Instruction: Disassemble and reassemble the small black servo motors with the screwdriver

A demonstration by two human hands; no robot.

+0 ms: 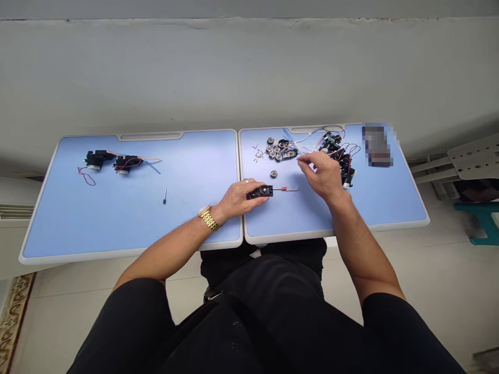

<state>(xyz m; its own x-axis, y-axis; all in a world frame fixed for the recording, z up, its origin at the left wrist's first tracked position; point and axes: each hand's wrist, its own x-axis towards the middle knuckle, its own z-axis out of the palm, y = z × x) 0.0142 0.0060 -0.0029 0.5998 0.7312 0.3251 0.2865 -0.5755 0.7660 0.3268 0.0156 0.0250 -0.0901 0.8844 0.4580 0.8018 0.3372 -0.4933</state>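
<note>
Black plastic shows in my left hand: its fingers and thumb are clamped around a small black unit, held low over the right half of the counter. My right hand hangs beyond it, thumb and forefinger drawn close; from this remote view I cannot tell whether they meet or pinch something tiny. I read the step in hand as steadying the unit while the right hand deals with a small part. The next move, I judge, calls for a motionless left grip and fine fingertip placing.

Just beside the unit lies a screwdriver, its shaft pointing at it; whether they touch, I cannot make out. A lone round metal piece rests behind, then loose screws and a cluster of similar round pieces. To the right I have a pile of wired black assemblies; well apart, on the left half, two more wired units and a small dark-ended bit.
</note>
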